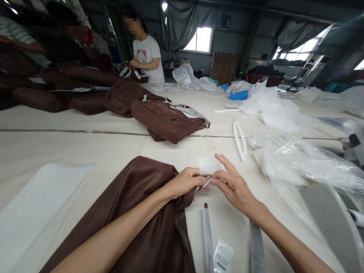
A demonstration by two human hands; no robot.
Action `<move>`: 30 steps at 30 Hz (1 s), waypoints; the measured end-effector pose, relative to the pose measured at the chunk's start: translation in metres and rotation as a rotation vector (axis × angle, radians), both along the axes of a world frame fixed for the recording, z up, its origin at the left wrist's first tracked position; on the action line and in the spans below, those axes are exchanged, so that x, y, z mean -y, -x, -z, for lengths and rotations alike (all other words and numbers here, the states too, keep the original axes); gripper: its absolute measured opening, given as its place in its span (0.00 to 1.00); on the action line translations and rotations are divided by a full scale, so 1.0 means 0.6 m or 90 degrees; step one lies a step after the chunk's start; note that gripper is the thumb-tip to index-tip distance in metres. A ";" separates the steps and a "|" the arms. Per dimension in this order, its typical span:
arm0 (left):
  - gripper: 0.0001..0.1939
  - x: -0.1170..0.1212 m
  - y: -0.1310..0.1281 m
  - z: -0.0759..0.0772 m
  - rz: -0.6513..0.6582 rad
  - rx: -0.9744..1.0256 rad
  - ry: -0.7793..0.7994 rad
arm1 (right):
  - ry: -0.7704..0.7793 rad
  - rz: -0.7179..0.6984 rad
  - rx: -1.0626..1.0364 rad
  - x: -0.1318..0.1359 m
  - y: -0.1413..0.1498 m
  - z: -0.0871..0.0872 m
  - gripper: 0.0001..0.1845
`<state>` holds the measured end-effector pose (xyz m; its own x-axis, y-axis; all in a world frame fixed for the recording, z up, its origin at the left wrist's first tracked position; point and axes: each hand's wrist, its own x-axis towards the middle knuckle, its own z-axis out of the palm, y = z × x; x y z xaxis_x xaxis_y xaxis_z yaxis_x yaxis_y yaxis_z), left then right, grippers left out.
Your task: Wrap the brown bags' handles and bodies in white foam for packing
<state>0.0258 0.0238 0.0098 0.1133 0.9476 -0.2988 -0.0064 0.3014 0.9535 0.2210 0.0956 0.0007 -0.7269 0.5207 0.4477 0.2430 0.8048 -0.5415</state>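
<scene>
A brown leather bag (136,212) lies on the cream table in front of me. My left hand (184,182) is closed on the bag's end, right beside its brass zipper pull (207,176). My right hand (231,184) pinches a small piece of white paper (209,167) at that pull, with its forefinger stretched out. The zipper teeth (195,192) run down from the left thumb.
More brown bags (167,121) lie across the table's far side, where a person in a white shirt (148,57) stands. Clear plastic sheets (301,159) and white foam tubes (239,138) lie at right. A strap (207,235) and a small packet (223,256) lie near me.
</scene>
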 end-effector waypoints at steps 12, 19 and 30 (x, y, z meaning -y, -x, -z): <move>0.29 0.012 0.002 0.009 0.045 -0.133 -0.138 | 0.227 0.037 -0.048 -0.005 0.021 -0.012 0.10; 0.25 0.011 0.003 0.012 0.025 -0.082 -0.126 | 0.553 0.061 -0.065 -0.028 -0.016 -0.024 0.38; 0.22 0.007 0.004 0.009 0.052 -0.036 -0.103 | 0.737 -0.167 -0.009 -0.051 -0.008 -0.013 0.22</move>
